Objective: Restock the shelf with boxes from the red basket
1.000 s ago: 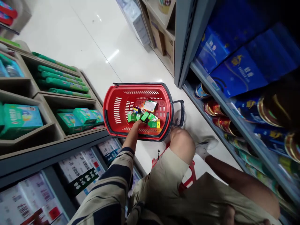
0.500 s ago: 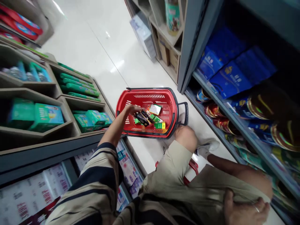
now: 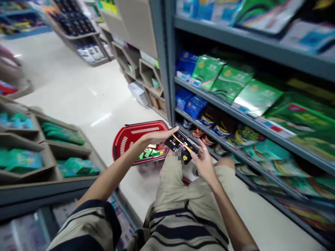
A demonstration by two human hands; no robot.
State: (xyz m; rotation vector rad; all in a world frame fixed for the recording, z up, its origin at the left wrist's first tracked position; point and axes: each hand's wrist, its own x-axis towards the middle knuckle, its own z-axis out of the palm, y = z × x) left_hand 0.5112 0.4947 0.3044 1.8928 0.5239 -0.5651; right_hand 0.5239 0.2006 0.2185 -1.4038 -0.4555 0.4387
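Note:
My left hand (image 3: 156, 136) is closed on a small black packet (image 3: 176, 141) with red and yellow print, held up in front of me. My right hand (image 3: 205, 164) grips a second black packet (image 3: 188, 155) just beside and below the first; the two packets touch or overlap. Both hands hover above my knees, right of a red shopping basket (image 3: 131, 136) on the floor. The basket holds several small green and mixed-colour boxes (image 3: 151, 152), partly hidden behind my left forearm.
A grey shelf unit (image 3: 235, 120) on the right carries green bags, blue packs and tins. Low bins (image 3: 39, 157) on the left hold green boxes. White glossy floor (image 3: 78, 94) stretches ahead toward more shelving. My bent legs in beige shorts fill the lower middle.
My left hand lifted the black packets out of the basket and up. My right hand rose from my thigh and took hold of one. The view tilted up toward the right shelves.

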